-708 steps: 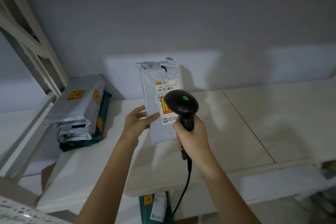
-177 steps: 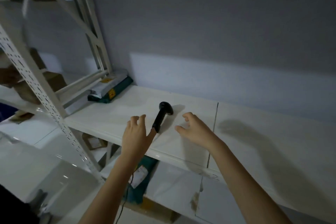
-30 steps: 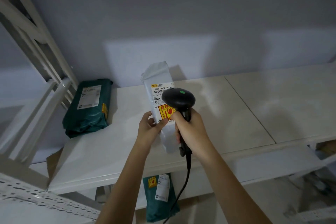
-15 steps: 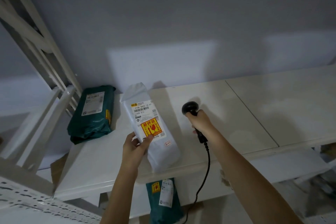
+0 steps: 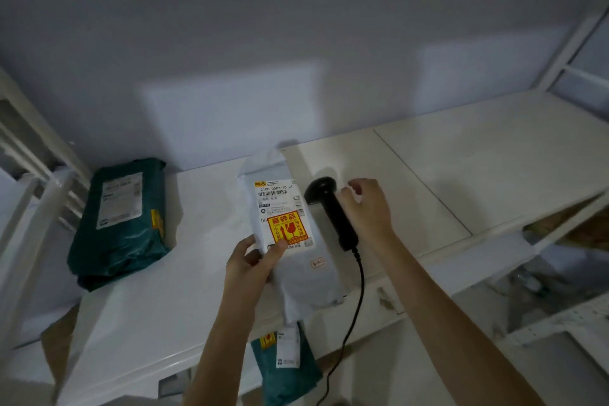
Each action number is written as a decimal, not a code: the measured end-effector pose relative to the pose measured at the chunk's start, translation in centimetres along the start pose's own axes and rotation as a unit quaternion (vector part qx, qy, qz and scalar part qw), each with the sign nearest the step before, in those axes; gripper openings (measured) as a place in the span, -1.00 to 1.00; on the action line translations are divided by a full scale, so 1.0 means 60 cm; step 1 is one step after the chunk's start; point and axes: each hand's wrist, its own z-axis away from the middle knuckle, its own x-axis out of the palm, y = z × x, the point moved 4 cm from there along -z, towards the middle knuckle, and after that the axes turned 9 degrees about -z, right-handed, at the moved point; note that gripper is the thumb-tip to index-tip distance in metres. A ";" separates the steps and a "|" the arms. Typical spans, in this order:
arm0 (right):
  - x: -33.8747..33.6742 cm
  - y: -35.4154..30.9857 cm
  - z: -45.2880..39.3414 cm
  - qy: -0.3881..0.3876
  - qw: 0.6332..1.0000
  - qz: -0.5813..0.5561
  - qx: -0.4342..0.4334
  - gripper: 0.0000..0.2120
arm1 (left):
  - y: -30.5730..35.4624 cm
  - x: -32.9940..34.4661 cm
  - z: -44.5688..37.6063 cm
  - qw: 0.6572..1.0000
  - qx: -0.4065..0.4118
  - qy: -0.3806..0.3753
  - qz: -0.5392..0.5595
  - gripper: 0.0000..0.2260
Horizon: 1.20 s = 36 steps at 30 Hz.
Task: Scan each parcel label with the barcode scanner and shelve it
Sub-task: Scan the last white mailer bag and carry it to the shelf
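Down at the bottom centre of the frame, below the shelf edge, a dark green plastic mailer with a white label [image 5: 286,361] stands on a lower level, and the scanner's black cable [image 5: 349,333] hangs in front of it.

Just above that, my left hand [image 5: 250,265] grips the white plastic parcel bag [image 5: 290,237] in the middle of the frame, thumb pressed on its front near the lower edge of the yellow-and-red fragile sticker [image 5: 287,227], the other fingers behind it. The bag is held above the white shelf board [image 5: 461,175], tilted a little, its printed shipping label with barcode [image 5: 276,193] facing me. Its lower end hangs past the front edge of the shelf.

To the right of the bag, the black handheld barcode scanner [image 5: 331,211] lies on the shelf, head pointing away from me and handle towards me. My right hand [image 5: 369,208] is just beside its handle, fingers loosely curled and holding nothing; I cannot tell whether the palm touches the handle.

Further back, at the left of the frame, a second dark green plastic mailer with a white label [image 5: 122,221] lies on the same shelf, next to the white metal rack frame [image 5: 39,194]. Beyond it all, the grey wall [image 5: 296,26] fills the top of the frame.
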 end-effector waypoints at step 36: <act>-0.854 0.194 0.083 0.085 0.959 -0.216 -0.159 -0.55 | 0.365 0.803 0.224 0.860 0.379 -0.332 -0.089 -0.52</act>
